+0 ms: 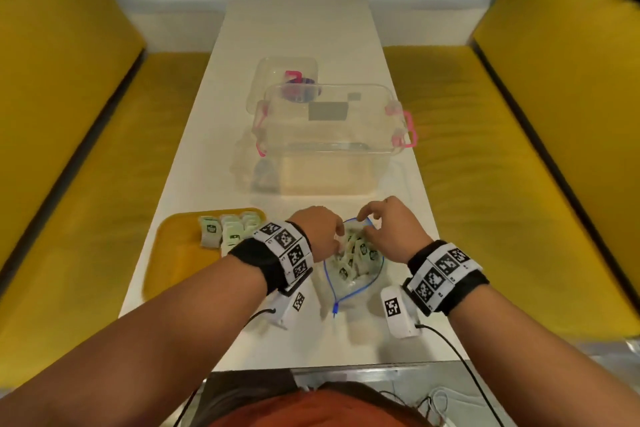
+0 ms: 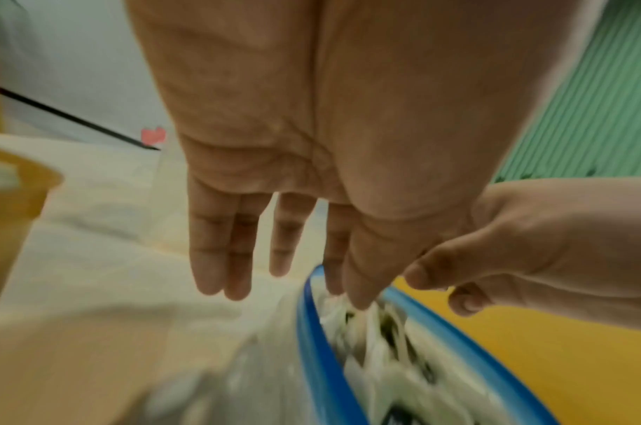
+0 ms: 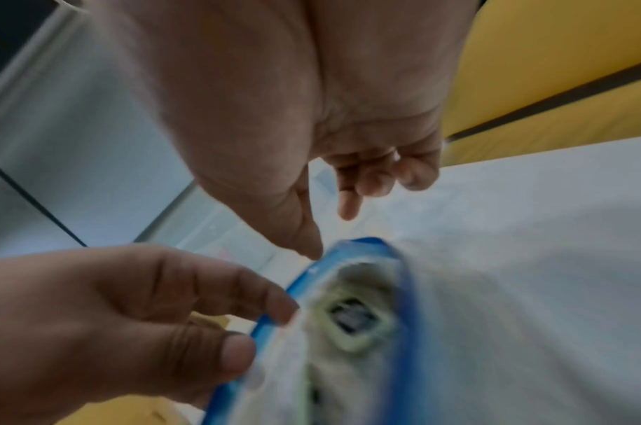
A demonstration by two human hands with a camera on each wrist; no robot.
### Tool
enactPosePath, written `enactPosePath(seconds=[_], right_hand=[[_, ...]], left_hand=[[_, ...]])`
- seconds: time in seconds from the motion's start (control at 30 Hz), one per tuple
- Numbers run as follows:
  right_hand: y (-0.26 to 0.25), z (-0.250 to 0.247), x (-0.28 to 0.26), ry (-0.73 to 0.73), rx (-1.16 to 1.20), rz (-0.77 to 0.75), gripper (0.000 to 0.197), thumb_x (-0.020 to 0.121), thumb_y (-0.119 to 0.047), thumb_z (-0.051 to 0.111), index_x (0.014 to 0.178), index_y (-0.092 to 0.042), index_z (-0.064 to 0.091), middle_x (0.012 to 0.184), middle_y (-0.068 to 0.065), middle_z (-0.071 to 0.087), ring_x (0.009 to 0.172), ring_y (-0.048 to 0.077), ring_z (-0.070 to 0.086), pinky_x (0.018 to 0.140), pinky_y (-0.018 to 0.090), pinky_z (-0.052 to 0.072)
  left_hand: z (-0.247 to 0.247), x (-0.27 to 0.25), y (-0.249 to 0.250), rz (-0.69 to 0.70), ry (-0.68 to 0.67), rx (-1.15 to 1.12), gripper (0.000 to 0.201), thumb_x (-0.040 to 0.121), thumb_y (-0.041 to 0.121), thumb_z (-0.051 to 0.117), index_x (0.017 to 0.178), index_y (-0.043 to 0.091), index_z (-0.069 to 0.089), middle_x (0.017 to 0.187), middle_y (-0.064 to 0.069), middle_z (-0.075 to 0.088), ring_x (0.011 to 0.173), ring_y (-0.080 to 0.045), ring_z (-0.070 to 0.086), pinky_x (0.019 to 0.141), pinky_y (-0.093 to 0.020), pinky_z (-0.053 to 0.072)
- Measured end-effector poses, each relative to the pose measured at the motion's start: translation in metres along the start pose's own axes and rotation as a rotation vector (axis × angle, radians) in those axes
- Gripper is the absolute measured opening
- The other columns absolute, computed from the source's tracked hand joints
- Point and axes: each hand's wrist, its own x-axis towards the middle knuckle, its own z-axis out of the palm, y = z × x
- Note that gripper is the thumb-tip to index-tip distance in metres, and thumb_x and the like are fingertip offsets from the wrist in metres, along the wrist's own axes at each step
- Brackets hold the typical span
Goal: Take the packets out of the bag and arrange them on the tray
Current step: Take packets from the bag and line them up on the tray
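Reaching into the clear zip bag with the blue seal [image 1: 353, 263], your left hand [image 1: 318, 232] works among the small white-and-green packets [image 1: 353, 258] while your right hand [image 1: 391, 229] pinches the far edge of the seal to keep the mouth wide. From the head view, a few packets [image 1: 225, 230] already stand in a cluster at the far end of the yellow plastic tray [image 1: 176, 263], just left of the bag on the white table [image 1: 304, 35]; many more remain in the bag, so you look to be early in the job. Your left wrist hides part of the tray cluster, so no count is possible.

From the left wrist, your left fingers [image 2: 217, 244] hang straight, holding nothing plainly visible; index and thumb tips dip past the blue rim [image 2: 311, 330], and blur hides whether they touch a packet.

From the right wrist, your thumb [image 3: 304, 235] sits on the rim, the curled fingers behind it, all softened by blur.
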Motion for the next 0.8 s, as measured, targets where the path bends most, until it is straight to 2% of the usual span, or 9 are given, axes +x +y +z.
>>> enactPosePath(seconds=[0.1, 0.23, 0.3, 0.4, 0.5, 0.57, 0.63, 0.7, 0.8], right_hand=[[0.020, 0.009, -0.013, -0.133, -0.023, 0.079, 0.036, 0.089, -0.022, 0.063, 0.124, -0.029, 0.058, 0.126, 0.014, 0.042, 0.111, 0.034, 0.053, 0.098, 0.034, 0.044], [0.029, 0.008, -0.021, -0.252, 0.108, 0.038, 0.063, 0.085, -0.005, 0.062, 0.141, -0.021, 0.039, 0.134, 0.013, 0.052, 0.114, 0.029, 0.057, 0.089, 0.025, 0.045], [0.031, 0.008, -0.019, -0.204, 0.158, 0.031, 0.067, 0.082, -0.001, 0.062, 0.143, -0.021, 0.039, 0.135, 0.011, 0.054, 0.107, 0.026, 0.059, 0.085, 0.024, 0.044], [0.035, 0.008, -0.016, -0.115, 0.207, 0.011, 0.067, 0.080, 0.003, 0.061, 0.141, -0.021, 0.047, 0.138, 0.008, 0.053, 0.098, 0.016, 0.053, 0.091, 0.024, 0.043], [0.040, 0.012, -0.016, -0.169, 0.170, 0.030, 0.066, 0.080, 0.001, 0.062, 0.141, -0.022, 0.048, 0.139, 0.009, 0.052, 0.116, 0.024, 0.056, 0.100, 0.030, 0.045], [0.046, 0.019, -0.018, -0.207, 0.117, 0.048, 0.064, 0.083, -0.003, 0.064, 0.142, -0.022, 0.048, 0.138, 0.010, 0.051, 0.123, 0.027, 0.053, 0.102, 0.028, 0.041], [0.050, 0.023, -0.020, -0.210, 0.119, 0.057, 0.061, 0.086, -0.006, 0.063, 0.143, -0.022, 0.047, 0.136, 0.012, 0.050, 0.124, 0.028, 0.051, 0.100, 0.027, 0.039], [0.051, 0.024, -0.020, -0.193, 0.128, 0.049, 0.059, 0.088, -0.010, 0.064, 0.143, -0.022, 0.046, 0.135, 0.012, 0.048, 0.123, 0.028, 0.052, 0.098, 0.026, 0.039], [0.055, 0.025, -0.020, -0.135, 0.133, 0.037, 0.057, 0.086, -0.019, 0.069, 0.139, -0.024, 0.049, 0.134, 0.010, 0.046, 0.117, 0.026, 0.054, 0.098, 0.025, 0.040]], left_hand=[[0.019, 0.013, 0.005, -0.051, 0.025, -0.057, 0.041, 0.089, 0.026, 0.064, 0.129, 0.026, 0.053, 0.128, -0.006, 0.057, 0.114, -0.026, 0.055, 0.087, -0.031, 0.044], [0.029, 0.020, 0.005, -0.079, 0.071, -0.185, 0.046, 0.082, 0.015, 0.069, 0.123, 0.024, 0.053, 0.121, -0.008, 0.061, 0.107, -0.027, 0.059, 0.085, -0.033, 0.050], [0.025, 0.022, 0.006, -0.072, 0.114, -0.242, 0.048, 0.080, 0.010, 0.068, 0.124, 0.022, 0.055, 0.122, -0.008, 0.061, 0.109, -0.027, 0.058, 0.090, -0.035, 0.050], [0.021, 0.025, 0.003, -0.094, 0.176, -0.291, 0.047, 0.083, 0.010, 0.063, 0.130, 0.018, 0.057, 0.128, -0.006, 0.060, 0.117, -0.023, 0.055, 0.097, -0.028, 0.044], [0.029, 0.024, -0.003, -0.130, 0.127, -0.274, 0.043, 0.086, 0.010, 0.059, 0.129, 0.017, 0.059, 0.132, -0.007, 0.058, 0.121, -0.023, 0.054, 0.099, -0.027, 0.041], [0.037, 0.023, -0.005, -0.151, 0.094, -0.246, 0.045, 0.083, 0.010, 0.064, 0.127, 0.021, 0.061, 0.129, -0.006, 0.059, 0.118, -0.023, 0.055, 0.095, -0.026, 0.043], [0.040, 0.020, -0.006, -0.176, 0.113, -0.215, 0.043, 0.079, 0.014, 0.072, 0.119, 0.027, 0.065, 0.117, -0.005, 0.056, 0.107, -0.023, 0.058, 0.084, -0.025, 0.044], [0.038, 0.018, -0.006, -0.202, 0.195, -0.210, 0.031, 0.074, 0.019, 0.078, 0.101, 0.029, 0.068, 0.103, -0.002, 0.046, 0.094, -0.022, 0.057, 0.076, -0.026, 0.043], [0.033, 0.012, -0.003, -0.151, 0.290, -0.242, 0.016, 0.075, 0.020, 0.075, 0.080, 0.029, 0.064, 0.093, 0.002, 0.050, 0.090, -0.020, 0.057, 0.076, -0.028, 0.043]])
